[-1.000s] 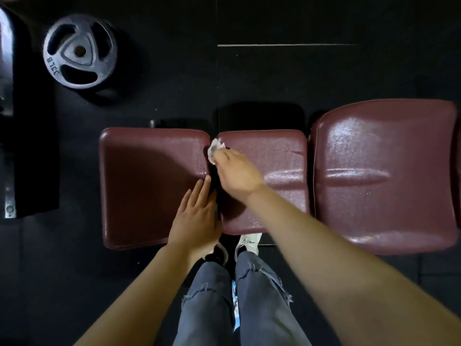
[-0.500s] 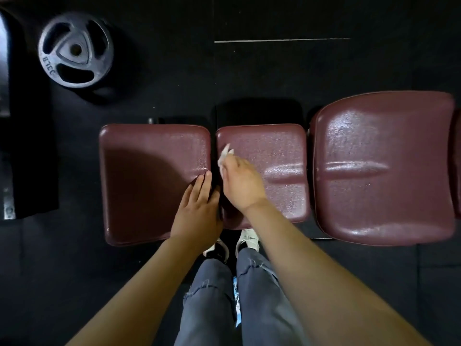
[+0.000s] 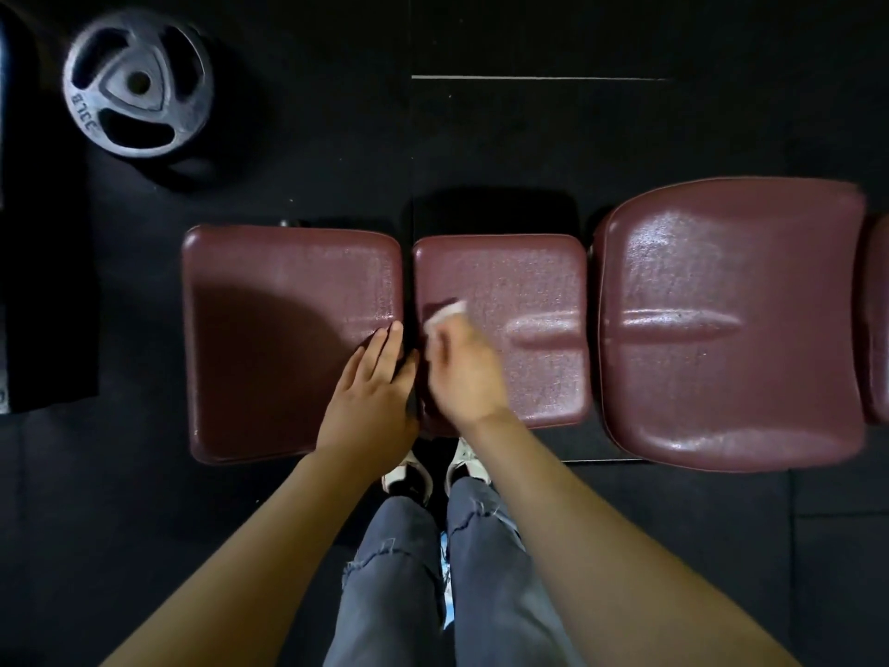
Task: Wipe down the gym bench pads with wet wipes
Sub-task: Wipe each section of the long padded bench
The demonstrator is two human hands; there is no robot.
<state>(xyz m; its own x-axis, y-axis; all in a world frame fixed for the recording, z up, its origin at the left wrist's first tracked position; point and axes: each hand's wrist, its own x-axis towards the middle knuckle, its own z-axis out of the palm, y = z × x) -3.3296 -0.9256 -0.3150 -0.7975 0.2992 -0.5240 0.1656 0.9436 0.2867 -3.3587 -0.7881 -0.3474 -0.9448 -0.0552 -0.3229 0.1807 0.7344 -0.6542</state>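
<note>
Three maroon bench pads lie side by side below me: a left pad [image 3: 269,339], a smaller middle pad [image 3: 524,291] and a large glossy right pad [image 3: 721,329]. My right hand [image 3: 462,373] holds a white wet wipe [image 3: 445,315] against the left part of the middle pad; the hand is motion-blurred. My left hand [image 3: 370,392] rests flat on the right edge of the left pad, fingers straight, beside the gap between the pads.
A grey iron weight plate [image 3: 137,84] lies on the black rubber floor at the back left. A dark piece of equipment [image 3: 43,281] stands along the left edge. My legs and white shoes [image 3: 409,479] are right at the bench's near side.
My right hand has pulled the wipe back toward me along the left side of the middle pad. My left hand has stayed on the left pad's edge.
</note>
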